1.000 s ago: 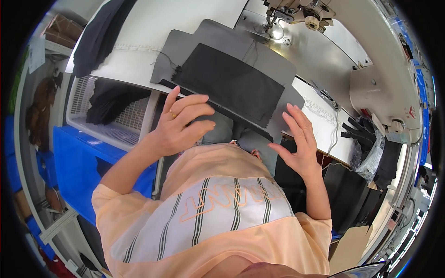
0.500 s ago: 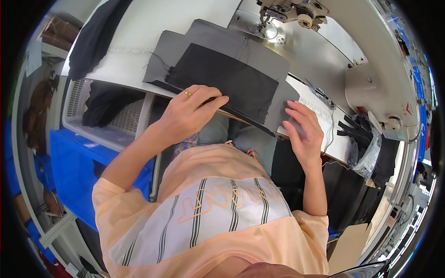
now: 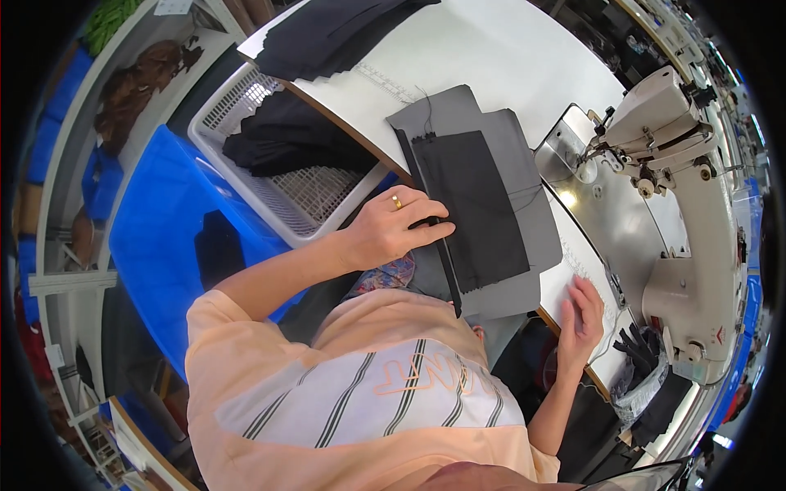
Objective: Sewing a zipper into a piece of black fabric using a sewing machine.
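My left hand (image 3: 405, 225) pinches the folded near edge of a black fabric panel (image 3: 475, 209) between thumb and fingers. The panel lies on a larger dark grey fabric piece (image 3: 524, 168), and loose threads trail from both. Part of the fabric hangs past the table's front edge above my lap. My right hand (image 3: 581, 319) is held beside the table edge, fingers apart and slightly bent, holding nothing. A small gap separates it from the fabric's right end.
A sewing machine (image 3: 688, 188) stands on the white table (image 3: 499, 49) at right, near a plastic bag (image 3: 643, 385) with black strips. More black fabric (image 3: 327, 37) lies at the far left. Below are a white basket (image 3: 282, 221) holding dark fabric and a blue bin (image 3: 155, 245).
My view has swung left, so the table and fabric appear turned. My left hand keeps its pinch on the fabric edge. My right hand sits lower in view, beside the fabric's right end.
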Available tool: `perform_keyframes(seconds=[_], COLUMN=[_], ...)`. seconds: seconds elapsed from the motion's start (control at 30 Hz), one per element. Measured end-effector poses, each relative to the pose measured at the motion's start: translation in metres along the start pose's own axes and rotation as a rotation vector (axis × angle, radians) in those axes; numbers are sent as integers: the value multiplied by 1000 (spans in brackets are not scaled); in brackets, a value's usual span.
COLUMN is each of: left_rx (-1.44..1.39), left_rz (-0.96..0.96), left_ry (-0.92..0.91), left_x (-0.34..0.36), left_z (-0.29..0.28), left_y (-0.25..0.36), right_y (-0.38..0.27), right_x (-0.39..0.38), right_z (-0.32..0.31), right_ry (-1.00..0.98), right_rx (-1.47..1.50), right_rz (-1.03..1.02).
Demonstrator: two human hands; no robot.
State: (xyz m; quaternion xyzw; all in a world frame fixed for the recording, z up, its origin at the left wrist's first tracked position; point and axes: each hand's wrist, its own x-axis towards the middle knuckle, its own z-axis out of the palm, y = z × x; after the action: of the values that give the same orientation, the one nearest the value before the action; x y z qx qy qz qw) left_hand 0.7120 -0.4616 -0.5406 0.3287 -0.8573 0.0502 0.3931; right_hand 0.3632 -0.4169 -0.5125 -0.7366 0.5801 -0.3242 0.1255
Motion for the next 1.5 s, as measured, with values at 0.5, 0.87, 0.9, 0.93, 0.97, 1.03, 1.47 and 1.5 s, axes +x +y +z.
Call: perform_keyframes(seconds=[0.5,0.87,0.9,0.93,0.97,1.03,1.47,1.5], left_rx=[-72,-73,-71,-79,-88,-84,-65,-67], left_rz=[-17,17,15,16,18,11,-4,0], left_ry=[12,31,32,31,30,27,40,40], left_x=[-1,-1,-1,0,0,-1,3,4], left_z=[5,6,6,6,6,6,6,6], left_y=[-13,-17,-17,-18,-18,-17,-13,-13], right_y=[-7,1,2,3,4,7,10,10], right_x=[19,31,35,38,40,43,41,41], right_z=[0,-5,-6,-5,-3,2,3,2], right_ry=[-35,-64,-38,-13,-16,0,14,13], right_rx=[21,82,107,132,134,61,25,17], right_rz=[96,125,150,176,174,113,36,28])
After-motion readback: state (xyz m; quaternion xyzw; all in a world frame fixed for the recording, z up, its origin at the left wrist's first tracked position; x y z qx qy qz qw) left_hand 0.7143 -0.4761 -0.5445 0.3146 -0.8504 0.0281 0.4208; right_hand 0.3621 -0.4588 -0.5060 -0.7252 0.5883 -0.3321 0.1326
